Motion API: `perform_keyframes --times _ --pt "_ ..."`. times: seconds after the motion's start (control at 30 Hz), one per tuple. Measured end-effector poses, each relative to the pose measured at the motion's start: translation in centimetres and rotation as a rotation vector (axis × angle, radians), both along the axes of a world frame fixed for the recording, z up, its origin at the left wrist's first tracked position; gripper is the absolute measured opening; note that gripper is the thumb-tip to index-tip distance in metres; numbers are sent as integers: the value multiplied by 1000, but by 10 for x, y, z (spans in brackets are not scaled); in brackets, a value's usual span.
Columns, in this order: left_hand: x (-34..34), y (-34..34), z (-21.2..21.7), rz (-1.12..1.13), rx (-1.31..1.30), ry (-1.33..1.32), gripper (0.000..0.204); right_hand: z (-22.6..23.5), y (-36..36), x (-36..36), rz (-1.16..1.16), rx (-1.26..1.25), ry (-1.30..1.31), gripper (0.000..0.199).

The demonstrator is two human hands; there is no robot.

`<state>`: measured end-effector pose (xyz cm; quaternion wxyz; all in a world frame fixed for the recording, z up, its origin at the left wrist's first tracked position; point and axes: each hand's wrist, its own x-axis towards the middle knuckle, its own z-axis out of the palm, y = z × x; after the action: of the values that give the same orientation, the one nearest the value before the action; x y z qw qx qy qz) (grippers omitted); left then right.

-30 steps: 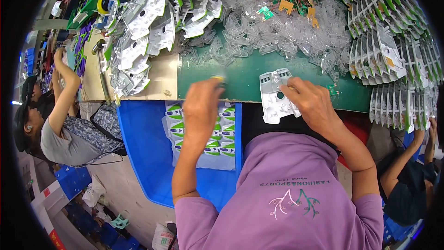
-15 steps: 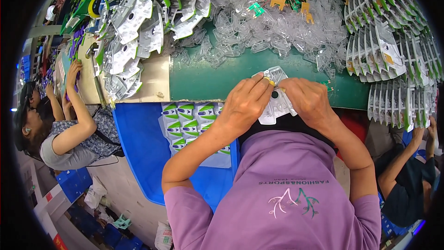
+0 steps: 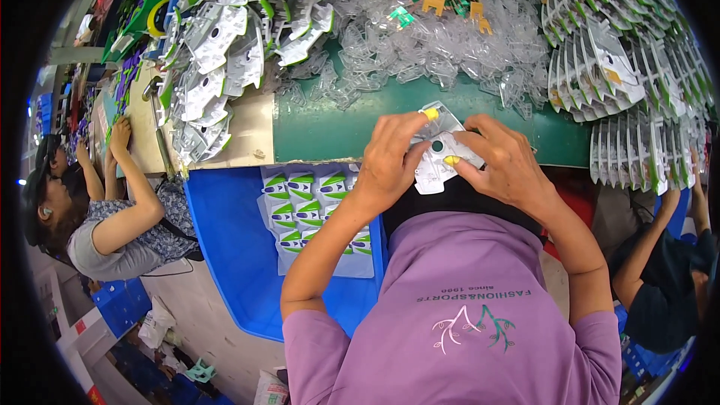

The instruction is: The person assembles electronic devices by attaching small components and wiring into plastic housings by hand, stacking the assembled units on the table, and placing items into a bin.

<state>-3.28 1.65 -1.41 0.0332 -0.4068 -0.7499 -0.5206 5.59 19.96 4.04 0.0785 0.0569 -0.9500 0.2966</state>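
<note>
My left hand point(image 3: 390, 165) grips the left side of a white plastic shell point(image 3: 429, 178), which has a dark round hole and moulded ribs. A yellow cover point(image 3: 430, 113) sits at the tip of its index finger, near the shell's upper end. Curled over the shell's right side is my right hand point(image 3: 510, 161). Its thumb, with a yellow cover point(image 3: 451, 160) on the tip, lies on the shell beside the hole. The shell is held tilted at the front edge of the green tabletop point(image 3: 337, 131). Any small part under the fingers is hidden.
Clear plastic pieces point(image 3: 442, 49) heap up behind my hands, with green circuit boards point(image 3: 401, 17) and red wires beyond. Stacked white-green shells stand at left point(image 3: 217, 37) and right point(image 3: 600, 75). A blue bin point(image 3: 225, 255) holds finished-looking casings point(image 3: 304, 214). Co-workers point(image 3: 120, 217) sit on both sides.
My fingers have spread apart from a close pinch at the shell's upper part, uncovering more of it. The right thumb has come down beside the hole. The view has shifted slightly.
</note>
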Motion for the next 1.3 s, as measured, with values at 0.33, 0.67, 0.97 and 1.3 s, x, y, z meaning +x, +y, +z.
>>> perform_keyframes --times 0.33,0.67,0.97,1.3 --pt "-16 -1 12 -292 -288 28 67 17 10 9 -22 -782 -357 22" --pt "-12 1 11 -248 -193 -4 68 -16 -29 21 -29 170 257 26" --pt "-18 1 6 -296 -151 -106 63 5 -15 28 -133 -59 209 37" --pt "-3 -4 75 -303 5 -241 28 -7 16 46 -455 -535 -7 23"
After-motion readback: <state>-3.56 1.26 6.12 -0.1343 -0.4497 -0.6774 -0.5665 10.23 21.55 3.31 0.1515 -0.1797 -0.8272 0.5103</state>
